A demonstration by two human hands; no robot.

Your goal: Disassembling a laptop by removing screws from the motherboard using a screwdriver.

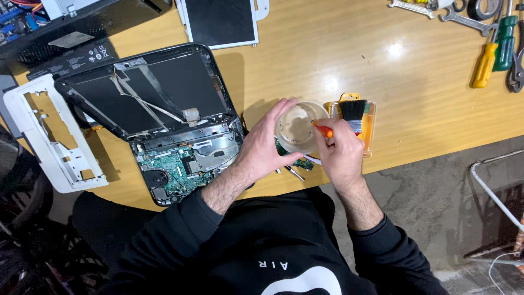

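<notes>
We see left hand (262, 150) cupped around small round beige container (297, 128) — grip closed on its side, container lifted just right of opened laptop (164, 125). Right hand (341, 150) just right of container, fingers pinched on orange-handled tool (323, 130), tip at container rim. Paintbrush in orange packet (357, 123) lies on wooden surface (415, 98) right of container, touching nothing else we can tell. Small green board and loose metal bits under container — partly hidden. Screwdrivers (494, 49) well apart, far right of laptop.
</notes>
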